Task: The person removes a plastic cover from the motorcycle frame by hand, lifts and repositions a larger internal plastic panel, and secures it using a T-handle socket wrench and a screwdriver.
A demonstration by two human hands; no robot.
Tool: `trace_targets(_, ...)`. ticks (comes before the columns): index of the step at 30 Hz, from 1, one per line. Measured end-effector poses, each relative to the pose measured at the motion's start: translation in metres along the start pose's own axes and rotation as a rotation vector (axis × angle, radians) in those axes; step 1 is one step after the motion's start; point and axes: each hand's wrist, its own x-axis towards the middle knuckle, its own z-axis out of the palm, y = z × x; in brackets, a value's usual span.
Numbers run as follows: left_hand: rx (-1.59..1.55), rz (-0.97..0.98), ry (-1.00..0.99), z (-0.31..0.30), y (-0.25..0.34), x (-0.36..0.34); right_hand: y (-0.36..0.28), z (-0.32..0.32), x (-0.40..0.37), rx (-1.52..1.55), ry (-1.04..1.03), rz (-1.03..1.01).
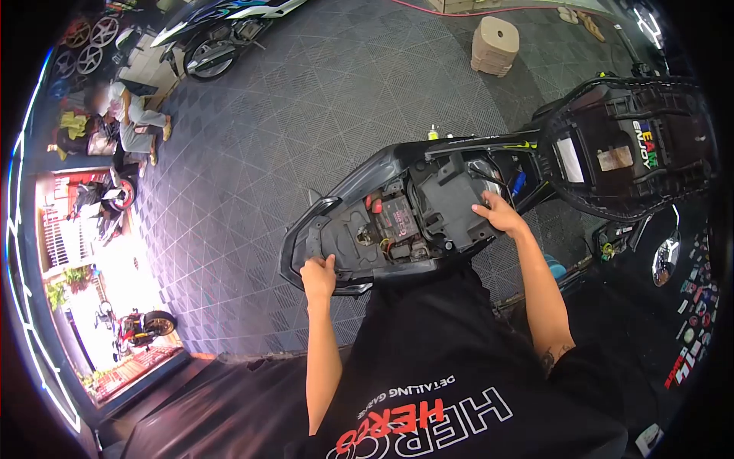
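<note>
In front of me stands a motorcycle tail section [348, 210] with its underseat area exposed. My left hand [317, 275] grips the near rim of the tail panel at its rear end, fingers curled over the edge. Closed on the near right edge of a flat dark grey plastic cover [451, 203] is my right hand [501, 214]; some of its fingers are hidden behind the edge. Between my hands lies a battery [397, 218] with a red terminal cap [375, 205] and wiring. The seat [634, 153] is tipped up at right, its underside showing.
A beige stool [495, 47] stands on the dark tiled floor [306, 99] beyond the motorcycle. Another motorcycle [222, 46] is parked at the back left. A person [138, 115] sits at far left, above a bright doorway with more motorcycles. A red hose [428, 9] crosses the back.
</note>
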Motion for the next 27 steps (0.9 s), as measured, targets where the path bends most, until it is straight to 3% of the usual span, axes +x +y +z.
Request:
trace_targets(2, 0.052, -0.016, 0.050, -0.002, 0.016, -0.014, 0.019, 0.018, 0.002, 0.175, 0.085, 0.006)
trace_targets(3, 0.059, 0.004, 0.098, -0.009, 0.035, -0.027, -0.044, 0.006, -0.028, 0.326, -0.102, 0.086)
trace_targets(4, 0.065, 0.023, 0.148, -0.014, 0.054, -0.039, -0.068, 0.007, -0.041, 0.284, -0.134, 0.087)
trace_targets(7, -0.150, 0.168, 0.217, -0.014, 0.093, -0.060, -0.050, 0.058, -0.040, 0.441, -0.184, 0.063)
trace_targets(9, -0.331, 0.077, 0.029, -0.007, 0.109, -0.064, -0.028, 0.103, -0.030, 0.532, -0.259, 0.032)
trace_targets(12, -0.361, -0.005, -0.053, 0.013, 0.108, -0.057, -0.068, 0.147, -0.038, 0.576, -0.249, -0.066)
trace_targets(13, -0.325, 0.008, -0.031, 0.022, 0.101, -0.053, -0.065, 0.163, -0.026, 0.465, -0.194, -0.154)
trace_targets(16, -0.223, 0.041, -0.028, 0.029, 0.087, -0.043, -0.082, 0.161, -0.037, -0.290, 0.184, -0.379)
trace_targets(17, -0.156, 0.065, -0.027, 0.026, 0.091, -0.044, -0.085, 0.160, -0.037, -0.230, 0.243, -0.453)
trace_targets(20, -0.054, 0.049, -0.054, 0.019, 0.110, -0.046, -0.076, 0.166, -0.024, -0.109, 0.198, -0.358)
trace_targets(23, 0.022, 0.053, -0.094, 0.022, 0.120, -0.045, -0.077, 0.156, -0.014, -0.173, 0.129, -0.251)
trace_targets(27, 0.048, 0.133, -0.141, 0.030, 0.121, -0.047, -0.064, 0.152, -0.004, -0.073, 0.250, -0.232)
